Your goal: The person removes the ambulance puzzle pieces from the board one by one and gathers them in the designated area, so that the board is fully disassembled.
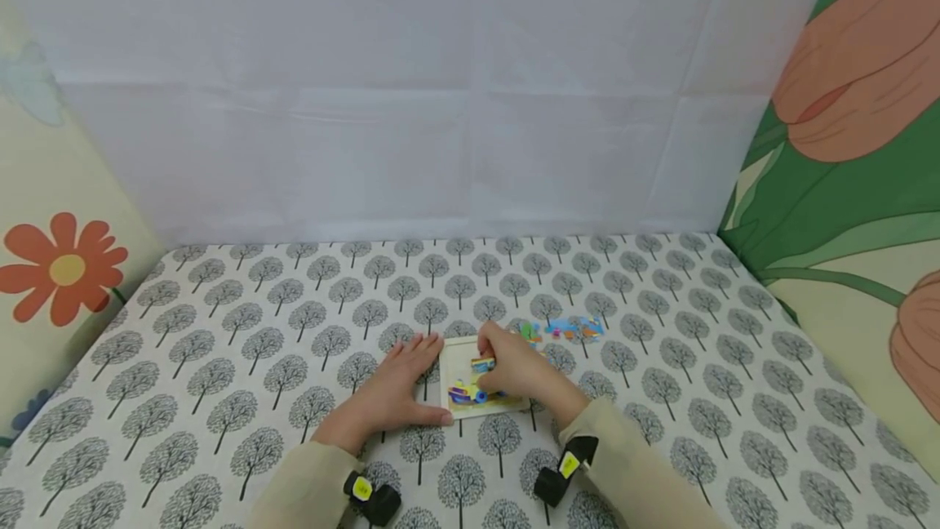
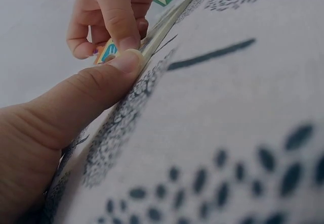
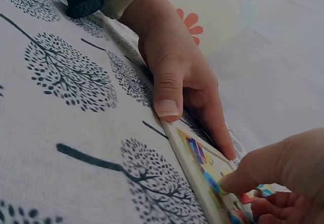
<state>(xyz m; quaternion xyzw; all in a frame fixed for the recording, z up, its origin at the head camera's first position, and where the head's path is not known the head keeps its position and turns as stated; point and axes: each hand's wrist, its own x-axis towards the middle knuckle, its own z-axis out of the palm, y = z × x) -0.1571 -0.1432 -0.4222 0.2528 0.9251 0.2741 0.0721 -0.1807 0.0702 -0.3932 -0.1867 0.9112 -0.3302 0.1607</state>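
Note:
A small puzzle board (image 1: 470,414) with a pale raised rim lies on the tree-print cloth, between the two hands in the head view. Colourful puzzle pieces (image 1: 463,393) sit along its near side. My left hand (image 1: 396,388) rests at the board's left side, its fingers stretched out and its thumb pressing the near left corner. Over the board, my right hand (image 1: 516,362) pinches a puzzle piece (image 1: 482,365) between thumb and fingers. The left wrist view shows that piece (image 2: 107,51) partly hidden by fingertips; yellow, blue and orange show on it.
Several loose puzzle pieces (image 1: 576,328), mostly blue and orange, lie on the cloth beyond the right hand. A green and orange piece (image 1: 529,332) is partly behind that hand. A white curtain (image 1: 455,162) closes off the back, with flower-print panels at both sides.

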